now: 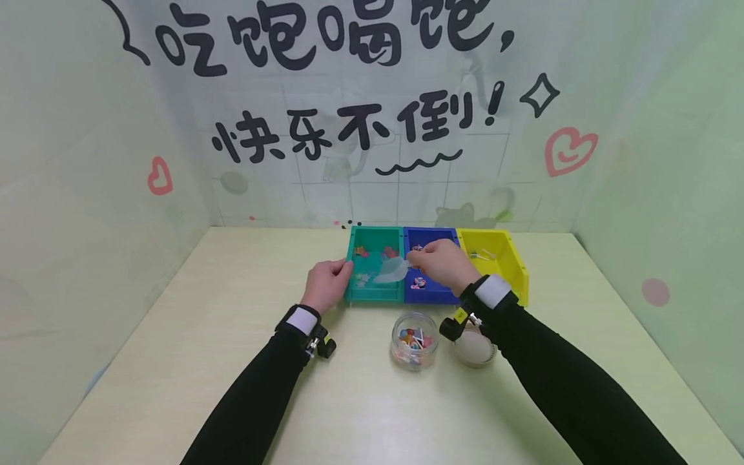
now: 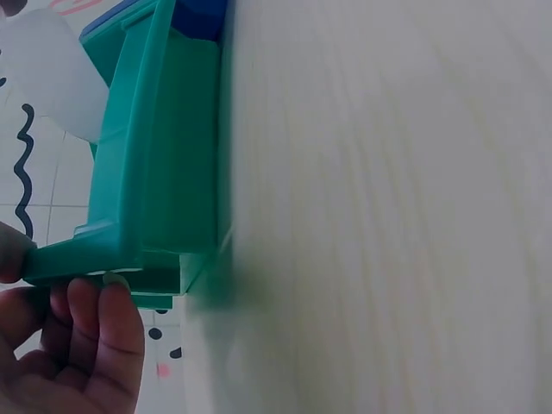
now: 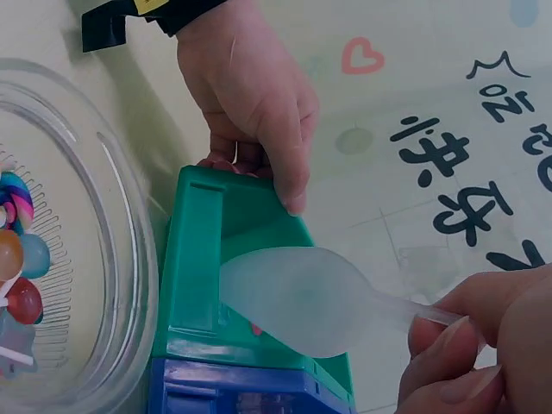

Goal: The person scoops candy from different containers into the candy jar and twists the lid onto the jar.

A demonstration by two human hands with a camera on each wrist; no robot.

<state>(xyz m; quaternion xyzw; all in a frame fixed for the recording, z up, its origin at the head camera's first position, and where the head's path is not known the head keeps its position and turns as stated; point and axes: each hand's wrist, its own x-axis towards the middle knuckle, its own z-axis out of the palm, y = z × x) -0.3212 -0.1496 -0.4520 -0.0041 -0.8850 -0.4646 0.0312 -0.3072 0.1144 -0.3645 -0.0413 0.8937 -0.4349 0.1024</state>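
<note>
My left hand (image 1: pixel 327 284) grips the left wall of a green bin (image 1: pixel 374 295), thumb over the rim and fingers outside, as the left wrist view shows. A translucent white spoon (image 3: pixel 293 297) is pinched by its handle in my right hand (image 1: pixel 444 263). The spoon's broad bowl hangs over the green bin and, in the right wrist view, looks free of contents. Small star-shaped and coloured pieces lie inside that bin. Joined to its right are a blue bin (image 1: pixel 430 296) with swirl-patterned pieces and a yellow bin (image 1: pixel 519 278) with small white-stick pieces.
A clear jar (image 1: pixel 397 355) of mixed colourful pieces stands in front of the bins. Beside it, partly under my right wrist, lies a round pale lid (image 1: pixel 473 349). A printed curtain (image 1: pixel 360 194) closes off the back and sides of the table (image 1: pixel 244 310).
</note>
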